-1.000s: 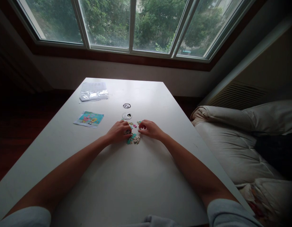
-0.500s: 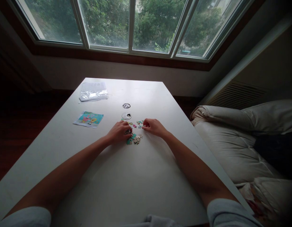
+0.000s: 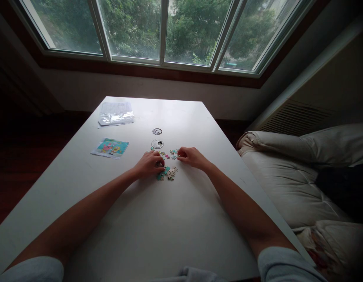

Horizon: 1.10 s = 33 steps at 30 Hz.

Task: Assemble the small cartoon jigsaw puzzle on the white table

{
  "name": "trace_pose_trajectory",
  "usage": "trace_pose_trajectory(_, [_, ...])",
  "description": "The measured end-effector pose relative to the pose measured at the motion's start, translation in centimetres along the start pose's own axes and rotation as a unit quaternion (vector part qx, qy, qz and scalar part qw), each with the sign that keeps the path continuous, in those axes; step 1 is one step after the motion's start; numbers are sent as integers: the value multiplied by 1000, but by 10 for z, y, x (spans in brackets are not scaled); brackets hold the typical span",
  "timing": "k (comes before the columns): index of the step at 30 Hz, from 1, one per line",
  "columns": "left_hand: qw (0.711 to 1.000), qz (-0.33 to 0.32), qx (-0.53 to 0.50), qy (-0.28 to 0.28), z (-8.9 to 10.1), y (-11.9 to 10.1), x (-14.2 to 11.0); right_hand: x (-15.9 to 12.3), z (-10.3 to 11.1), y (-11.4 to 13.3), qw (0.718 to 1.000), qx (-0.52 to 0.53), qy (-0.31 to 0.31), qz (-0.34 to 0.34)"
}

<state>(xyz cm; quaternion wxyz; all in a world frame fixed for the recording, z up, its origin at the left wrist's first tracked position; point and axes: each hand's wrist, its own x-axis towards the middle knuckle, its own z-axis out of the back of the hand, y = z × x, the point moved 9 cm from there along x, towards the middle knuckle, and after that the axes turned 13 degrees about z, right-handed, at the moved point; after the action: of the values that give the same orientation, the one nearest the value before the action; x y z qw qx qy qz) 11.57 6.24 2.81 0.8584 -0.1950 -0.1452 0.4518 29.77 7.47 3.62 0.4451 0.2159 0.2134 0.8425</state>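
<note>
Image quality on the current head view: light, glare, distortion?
Head view: backlit from the window; sheen on the far tabletop, glints on the plastic sleeve; dark corners; wide-angle stretch on the forearms; puzzle pieces too small for fine detail.

Both my forearms reach forward from the near corners, converging ahead of me; short pale sleeves end near the elbows. Left hand (image 3: 149, 163): palm down, fingers curled, thumb bent in below them, a gap between thumb and fingers. Right hand (image 3: 192, 157): fingers curled inward, thumb and index fingertips close together; can't tell if they meet. Wrists low, roughly in line with the forearms. Hands near each other, apart, fingertips facing.
</note>
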Motion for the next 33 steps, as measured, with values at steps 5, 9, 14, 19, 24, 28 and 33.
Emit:
trace_pose_trajectory(5, [1000,9,5,13,-1,-1,0,1,-15,12,996,46,63,43])
trace_pose_trajectory(9, [1000,11,14,11,-1,-2,-1,3,-24,21,993,42,81,74])
trace_pose_trajectory(14, [1000,8,18,-1,0,-3,-3,3,-29,23,990,56,82,96])
trace_pose_trajectory(19, [1000,1,21,3,0,-5,-4,3,-28,7,984,160,59,56])
trace_pose_trajectory(24, [1000,5,22,7,-2,-3,-2,3,-19,-8,986,163,31,19])
trace_pose_trajectory(28, [1000,9,19,7,-4,-3,-2,1,-24,7,987,136,64,55])
trace_pose_trajectory(33, [1000,11,20,-13,-1,-5,-1,3,-29,25,992,53,62,96])
